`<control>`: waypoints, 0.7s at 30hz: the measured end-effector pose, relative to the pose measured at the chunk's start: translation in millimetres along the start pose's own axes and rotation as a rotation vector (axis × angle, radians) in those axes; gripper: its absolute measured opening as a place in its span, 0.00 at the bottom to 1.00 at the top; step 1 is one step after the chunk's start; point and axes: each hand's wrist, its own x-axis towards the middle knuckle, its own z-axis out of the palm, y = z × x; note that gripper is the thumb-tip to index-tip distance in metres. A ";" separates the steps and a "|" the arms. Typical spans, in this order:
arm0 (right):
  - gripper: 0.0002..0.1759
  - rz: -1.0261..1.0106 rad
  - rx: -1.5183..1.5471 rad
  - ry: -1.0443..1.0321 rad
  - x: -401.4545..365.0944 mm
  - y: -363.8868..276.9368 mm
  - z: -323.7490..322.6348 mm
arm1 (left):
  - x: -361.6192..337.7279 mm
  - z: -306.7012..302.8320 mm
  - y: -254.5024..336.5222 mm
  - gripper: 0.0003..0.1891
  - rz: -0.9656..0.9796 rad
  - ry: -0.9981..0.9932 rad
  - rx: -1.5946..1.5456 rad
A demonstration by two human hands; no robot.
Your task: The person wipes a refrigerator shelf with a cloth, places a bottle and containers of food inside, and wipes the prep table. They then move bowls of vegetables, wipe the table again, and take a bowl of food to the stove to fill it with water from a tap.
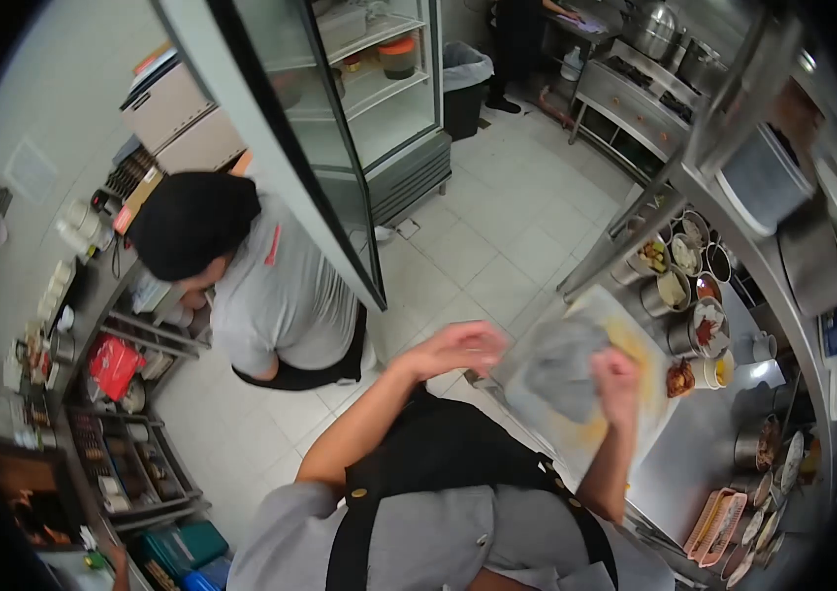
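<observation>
My right hand (617,380) is closed at the edge of a grey cloth (558,368), blurred by motion. The cloth spreads over a white cutting board (591,448) with yellow stains across its surface. My left hand (460,349) is raised to the left of the board, its fingers apart and slightly curled, with nothing in it.
Metal containers of food (670,291) line the back of the steel counter (679,463) on the right, under a shelf. An orange basket (716,528) sits nearby. At left, a person in a cap (286,286) works beside an open glass fridge door (290,148).
</observation>
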 end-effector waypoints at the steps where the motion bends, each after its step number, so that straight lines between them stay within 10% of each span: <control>1: 0.16 -0.151 -0.066 -0.004 22.1 -7.5 30.2 | 30.3 -4.2 12.1 0.13 -0.020 -0.106 -0.116; 8: 0.13 -0.024 0.235 0.498 91.6 7.9 71.3 | 180.8 -99.0 25.8 0.14 -0.285 -0.249 0.219; 10: 0.04 0.101 0.132 0.539 101.4 15.2 66.8 | 221.7 -149.4 24.0 0.15 -0.330 -0.133 -0.233; 14: 0.22 -0.030 -0.477 0.765 150.2 23.6 80.2 | 299.7 -209.1 63.0 0.17 -0.208 -0.081 -0.601; 16: 0.20 0.291 -0.207 0.769 163.0 81.8 69.9 | 338.1 -233.9 72.7 0.20 -0.207 -0.196 -0.491; 21: 0.24 0.290 0.766 0.632 295.5 63.8 111.1 | 379.7 -209.5 77.3 0.23 -0.304 -0.260 -0.230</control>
